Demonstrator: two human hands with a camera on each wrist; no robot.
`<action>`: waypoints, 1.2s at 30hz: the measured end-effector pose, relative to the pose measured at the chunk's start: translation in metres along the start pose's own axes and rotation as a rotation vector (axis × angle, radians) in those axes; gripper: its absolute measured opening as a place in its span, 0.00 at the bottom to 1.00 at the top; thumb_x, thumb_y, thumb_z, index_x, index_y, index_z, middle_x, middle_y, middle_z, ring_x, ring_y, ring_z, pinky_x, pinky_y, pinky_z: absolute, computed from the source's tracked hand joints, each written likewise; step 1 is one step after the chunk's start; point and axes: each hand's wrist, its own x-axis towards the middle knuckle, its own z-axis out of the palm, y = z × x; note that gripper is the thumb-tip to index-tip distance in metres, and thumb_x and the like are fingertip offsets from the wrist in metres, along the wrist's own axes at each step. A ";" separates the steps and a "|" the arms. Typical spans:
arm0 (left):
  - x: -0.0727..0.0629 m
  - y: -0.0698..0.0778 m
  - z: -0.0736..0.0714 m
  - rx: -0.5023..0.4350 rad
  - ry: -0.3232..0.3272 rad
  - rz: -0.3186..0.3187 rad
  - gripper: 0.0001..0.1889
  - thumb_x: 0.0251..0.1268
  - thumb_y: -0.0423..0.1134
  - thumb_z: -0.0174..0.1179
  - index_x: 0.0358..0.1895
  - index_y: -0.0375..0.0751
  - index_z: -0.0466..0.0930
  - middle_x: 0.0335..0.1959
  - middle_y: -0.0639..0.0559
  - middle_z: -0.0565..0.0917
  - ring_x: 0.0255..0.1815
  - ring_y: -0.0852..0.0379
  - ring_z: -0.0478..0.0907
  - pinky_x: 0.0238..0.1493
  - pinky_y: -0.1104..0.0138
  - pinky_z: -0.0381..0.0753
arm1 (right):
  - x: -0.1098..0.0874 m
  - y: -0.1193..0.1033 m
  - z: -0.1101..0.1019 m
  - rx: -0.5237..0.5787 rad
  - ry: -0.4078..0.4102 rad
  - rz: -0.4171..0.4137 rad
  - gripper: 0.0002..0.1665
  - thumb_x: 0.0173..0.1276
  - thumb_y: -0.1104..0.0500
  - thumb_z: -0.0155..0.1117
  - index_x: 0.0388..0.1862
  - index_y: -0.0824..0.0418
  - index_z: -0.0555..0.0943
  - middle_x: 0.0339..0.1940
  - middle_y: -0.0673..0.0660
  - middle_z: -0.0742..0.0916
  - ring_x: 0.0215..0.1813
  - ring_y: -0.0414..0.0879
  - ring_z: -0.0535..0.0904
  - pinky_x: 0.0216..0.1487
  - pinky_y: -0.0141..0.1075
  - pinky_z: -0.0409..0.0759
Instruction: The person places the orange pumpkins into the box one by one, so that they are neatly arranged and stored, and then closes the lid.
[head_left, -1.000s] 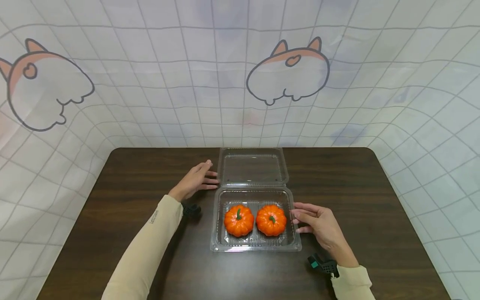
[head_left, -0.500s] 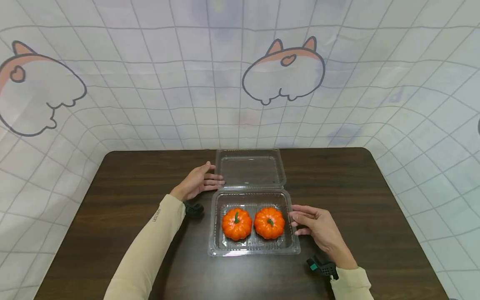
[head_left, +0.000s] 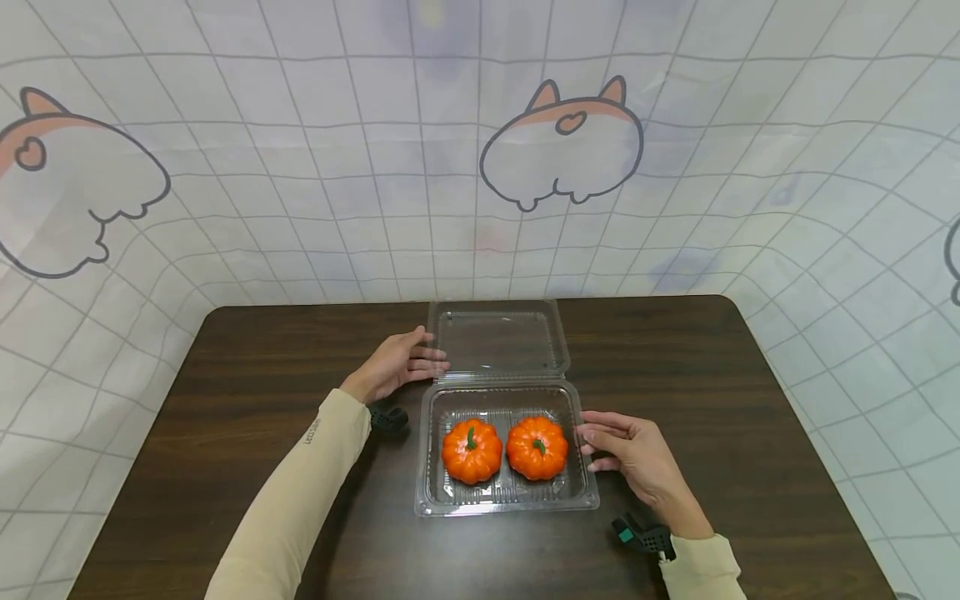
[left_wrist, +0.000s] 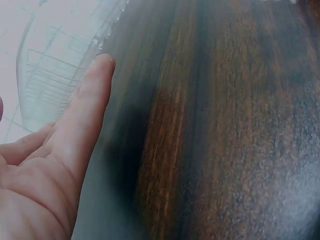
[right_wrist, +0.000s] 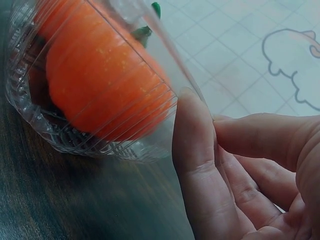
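Note:
A clear plastic clamshell container (head_left: 510, 507) stands on the table with its lid (head_left: 495, 342) folded back flat. Inside lie two small orange pumpkins with green stems, a left pumpkin (head_left: 459, 458) and a right pumpkin (head_left: 547, 462). My left hand (head_left: 393, 364) touches the lid's left edge near the hinge, its fingers extended; in the left wrist view, one finger (left_wrist: 87, 105) lies straight along the plastic. At the base's right side my right hand (head_left: 637, 457) pinches the rim between thumb and index finger (right_wrist: 195, 135), with one pumpkin (right_wrist: 105, 75) visible through the wall.
The dark wood-grain table (head_left: 750, 467) extends on both sides of the container. Behind it hangs a white gridded curtain (head_left: 337, 167) with cartoon animal prints. Black wrist straps (head_left: 648, 537) are on both wrists.
My left hand has moved slightly right, its fingertips now over the lid's edge. The right hand stays at the rim. The head view has shifted a little.

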 end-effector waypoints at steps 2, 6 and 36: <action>0.000 0.001 -0.001 -0.002 0.000 -0.002 0.31 0.87 0.53 0.37 0.77 0.32 0.58 0.70 0.29 0.73 0.55 0.54 0.88 0.58 0.63 0.87 | 0.000 0.000 0.000 -0.003 0.003 -0.001 0.35 0.72 0.64 0.69 0.72 0.78 0.70 0.43 0.46 0.93 0.36 0.40 0.90 0.37 0.34 0.90; 0.000 0.003 -0.002 -0.003 -0.005 -0.005 0.31 0.87 0.53 0.38 0.76 0.31 0.60 0.67 0.31 0.75 0.54 0.54 0.89 0.58 0.62 0.87 | 0.000 0.000 0.002 -0.001 -0.002 -0.011 0.35 0.72 0.64 0.69 0.71 0.78 0.70 0.42 0.46 0.93 0.35 0.40 0.90 0.36 0.34 0.90; -0.013 0.031 -0.008 0.028 -0.055 0.121 0.28 0.85 0.47 0.47 0.78 0.36 0.60 0.70 0.31 0.73 0.65 0.47 0.84 0.64 0.56 0.84 | 0.003 0.001 0.009 0.016 -0.005 -0.030 0.34 0.73 0.64 0.67 0.72 0.79 0.69 0.42 0.44 0.93 0.36 0.39 0.89 0.36 0.33 0.90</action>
